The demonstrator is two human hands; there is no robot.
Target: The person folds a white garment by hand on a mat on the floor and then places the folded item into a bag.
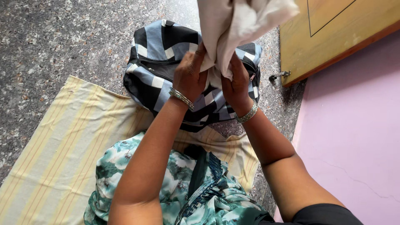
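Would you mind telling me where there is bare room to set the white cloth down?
Free: the striped mat left of the bag, and the speckled floor beyond it. Crowded: around both hands and the floral fabric.

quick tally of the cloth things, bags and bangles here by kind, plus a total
white cloth, held by the left hand and the right hand: 1
checked bag: 1
striped yellow mat: 1
green floral garment: 1
silver bangles, left wrist and right wrist: 2
total: 6
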